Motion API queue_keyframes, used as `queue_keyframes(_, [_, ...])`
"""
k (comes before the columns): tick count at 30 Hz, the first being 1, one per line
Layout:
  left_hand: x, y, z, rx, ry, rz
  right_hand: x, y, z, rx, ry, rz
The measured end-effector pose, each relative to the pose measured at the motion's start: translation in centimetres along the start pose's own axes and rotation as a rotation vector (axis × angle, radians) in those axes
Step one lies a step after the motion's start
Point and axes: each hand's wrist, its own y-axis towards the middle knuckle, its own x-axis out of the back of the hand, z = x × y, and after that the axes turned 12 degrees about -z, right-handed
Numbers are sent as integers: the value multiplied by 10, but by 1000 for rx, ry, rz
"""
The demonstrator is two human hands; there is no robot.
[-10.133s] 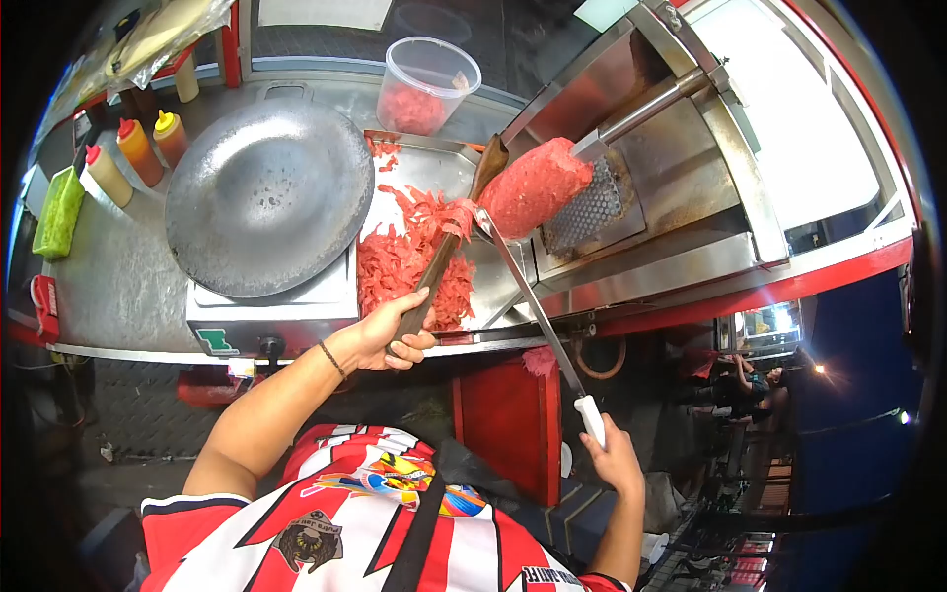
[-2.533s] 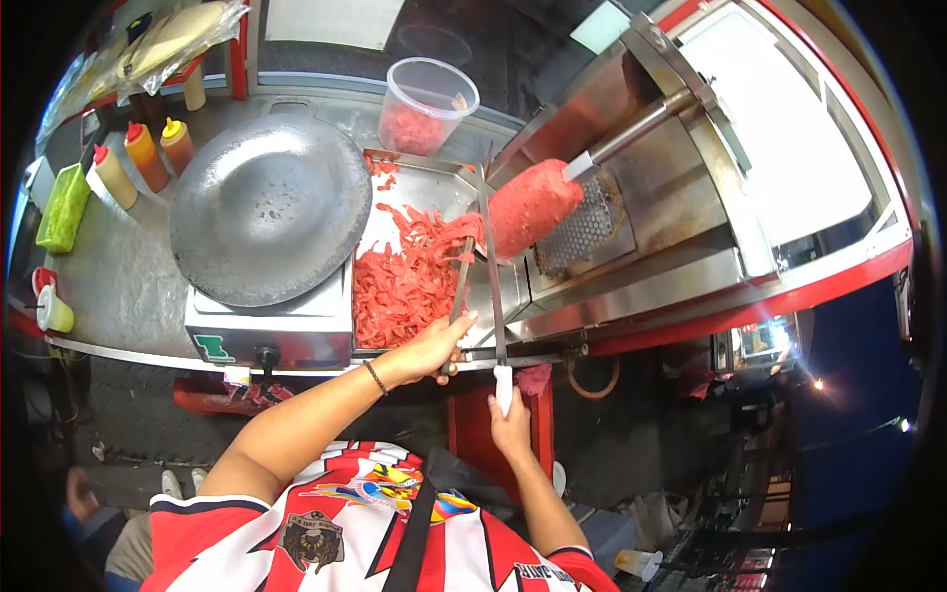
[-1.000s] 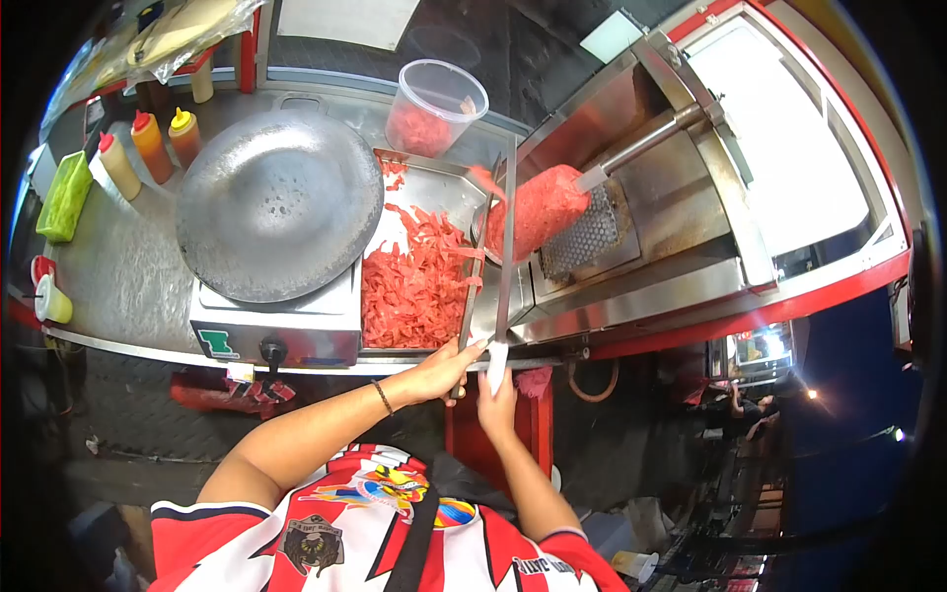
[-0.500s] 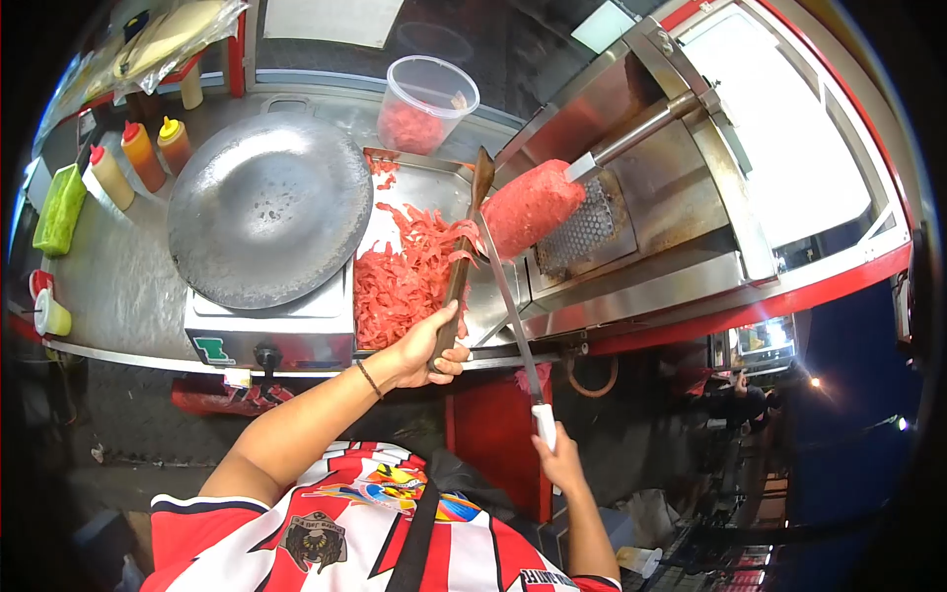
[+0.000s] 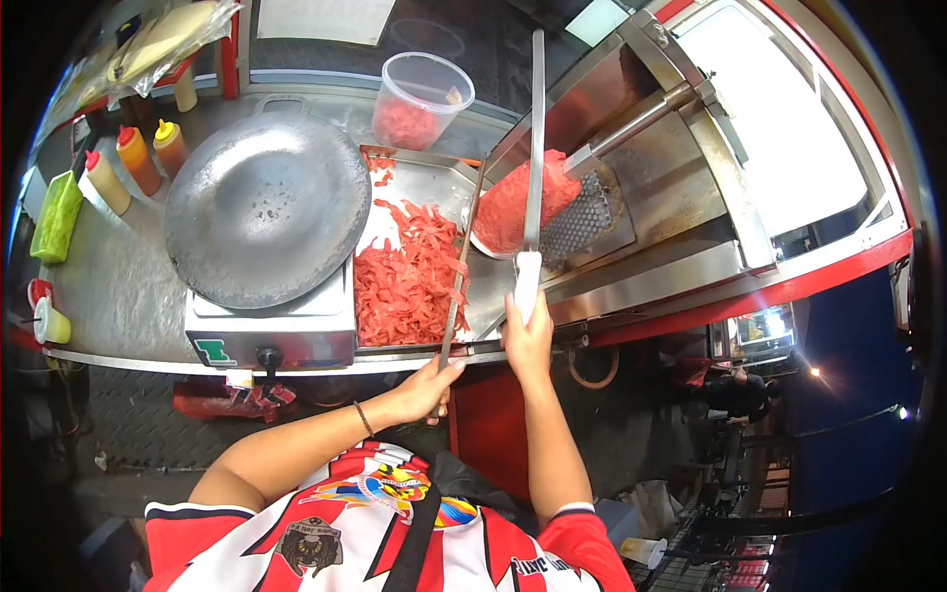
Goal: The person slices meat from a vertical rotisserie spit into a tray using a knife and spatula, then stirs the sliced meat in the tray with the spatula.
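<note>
Red, rounded meat is sitting on a steel spit [image 5: 631, 131], the mound [image 5: 508, 212] slanting, and we're holding a long steel knife [image 5: 534, 178] across our view of it. Our right hand [image 5: 530, 335] is gripping its white handle; whether the blade is touching, we're not managing to tell. Our left hand [image 5: 424, 392] is clasping a narrow brown paddle [image 5: 451, 331]. Leftward, shredded red strips [image 5: 404, 291] are filling part of a steel tray [image 5: 424, 173], and a round dark pan [image 5: 271, 212] is resting beyond.
</note>
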Motion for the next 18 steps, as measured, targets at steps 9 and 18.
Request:
queue_keyframes(9, [1, 5, -18, -105, 83, 45, 0, -105, -86, -229, 57, 101])
queue_keyframes(18, [-2, 26, -33, -27, -12, -15, 6, -91, -100, 36, -144, 55])
